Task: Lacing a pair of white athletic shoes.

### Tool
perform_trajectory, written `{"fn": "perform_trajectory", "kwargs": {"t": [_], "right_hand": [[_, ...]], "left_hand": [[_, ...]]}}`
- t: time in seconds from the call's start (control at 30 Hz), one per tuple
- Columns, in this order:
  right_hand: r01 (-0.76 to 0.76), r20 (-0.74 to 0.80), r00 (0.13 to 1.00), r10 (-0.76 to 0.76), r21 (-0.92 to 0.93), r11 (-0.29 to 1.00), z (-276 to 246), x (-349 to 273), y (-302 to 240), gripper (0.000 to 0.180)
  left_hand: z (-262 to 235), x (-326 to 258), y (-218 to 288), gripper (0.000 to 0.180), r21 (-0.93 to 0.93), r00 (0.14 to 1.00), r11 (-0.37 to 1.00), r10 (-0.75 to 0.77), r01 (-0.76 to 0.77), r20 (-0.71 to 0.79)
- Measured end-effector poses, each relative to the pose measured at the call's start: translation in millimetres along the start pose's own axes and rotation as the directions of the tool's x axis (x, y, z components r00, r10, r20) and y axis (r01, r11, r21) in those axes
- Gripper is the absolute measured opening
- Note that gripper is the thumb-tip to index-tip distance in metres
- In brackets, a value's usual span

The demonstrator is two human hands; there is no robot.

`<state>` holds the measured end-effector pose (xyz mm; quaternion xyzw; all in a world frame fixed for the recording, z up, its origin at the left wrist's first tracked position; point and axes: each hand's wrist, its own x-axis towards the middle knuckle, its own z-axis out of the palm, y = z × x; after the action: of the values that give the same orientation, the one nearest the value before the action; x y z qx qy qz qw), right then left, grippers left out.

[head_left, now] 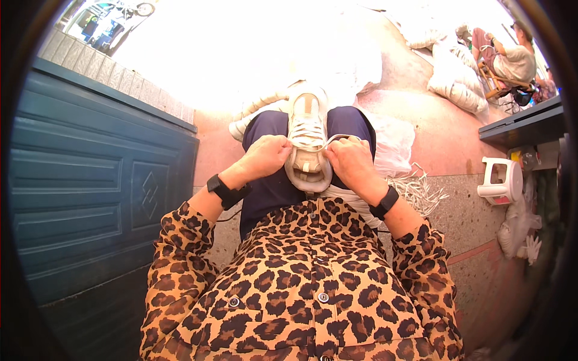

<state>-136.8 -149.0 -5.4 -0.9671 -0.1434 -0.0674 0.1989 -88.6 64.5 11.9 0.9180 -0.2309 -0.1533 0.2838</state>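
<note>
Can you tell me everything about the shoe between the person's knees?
The shoe is a pale cream-and-beige sneaker, its material hard to tell. Its toe, washed out by glare, points away from the person; its open heel end faces them. Whitish laces crisscross its top, and the tongue has a small pale tab. The right hand holds a loose stretch of lace at its right; the left hand seems to pinch lace at its left.

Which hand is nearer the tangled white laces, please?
The right hand: the tangled white laces lie just right of its black wristband, while the left hand is across the shoe, farther away.
</note>
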Motion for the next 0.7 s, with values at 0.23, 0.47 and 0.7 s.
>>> {"fn": "perform_trajectory", "kwargs": {"t": [0.23, 0.47, 0.7], "right_hand": [[-0.028, 0.035, 0.999, 0.03, -0.062, 0.998, -16, -6, -13, 0.022], [0.015, -0.07, 0.997, -0.01, 0.076, 0.997, -8, -3, 0, 0.016], [0.263, 0.181, 0.956, -0.232, -0.173, 0.949, -14, 2, 0, 0.02]], "left_hand": [[6, -30, 37, 0.017, 0.477, 0.925, 0.878, 0.206, -0.031, -0.319], [14, -26, 8, 0.014, 0.373, 0.872, 0.907, 0.336, -0.196, -0.357], [5, -24, 14, 0.016, 0.534, 0.88, 0.798, 0.435, -0.279, -0.19]]}}
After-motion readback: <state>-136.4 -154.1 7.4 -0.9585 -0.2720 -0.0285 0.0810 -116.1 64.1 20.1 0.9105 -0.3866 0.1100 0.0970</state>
